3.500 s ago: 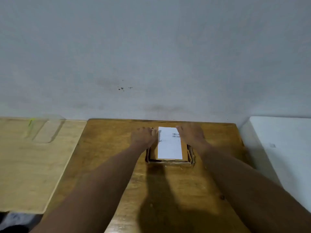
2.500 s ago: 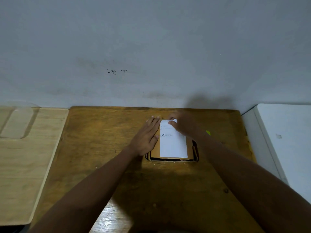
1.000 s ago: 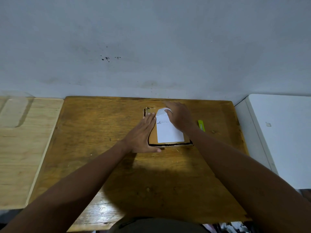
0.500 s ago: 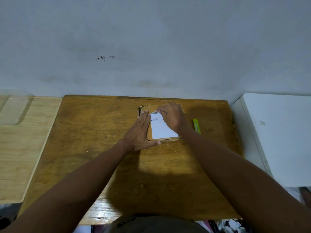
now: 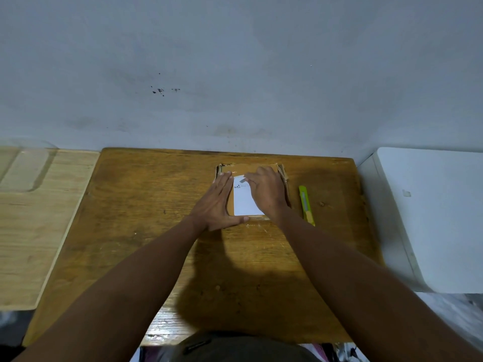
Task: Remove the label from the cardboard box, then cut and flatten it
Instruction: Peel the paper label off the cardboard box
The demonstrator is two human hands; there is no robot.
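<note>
A small brown cardboard box (image 5: pixel 251 169) lies flat at the back middle of the dark wooden table (image 5: pixel 146 231). A white label (image 5: pixel 243 202) with black print covers its top. My left hand (image 5: pixel 218 205) lies flat with fingers together, pressing on the box's left side. My right hand (image 5: pixel 266 190) pinches the label's far corner, which is lifted and curled back off the cardboard. A yellow-green utility knife (image 5: pixel 306 205) lies on the table just right of the box, untouched.
A lighter wooden board (image 5: pixel 34 218) adjoins the table on the left, with a clear plastic piece (image 5: pixel 23 171) at its back. A white cabinet (image 5: pixel 431 212) stands on the right. A grey wall (image 5: pixel 235 74) rises right behind the table.
My right hand has peeled the label's far corner up and drawn it back toward me. My left hand went from beside the box to pressing flat on it. The view tilted down.
</note>
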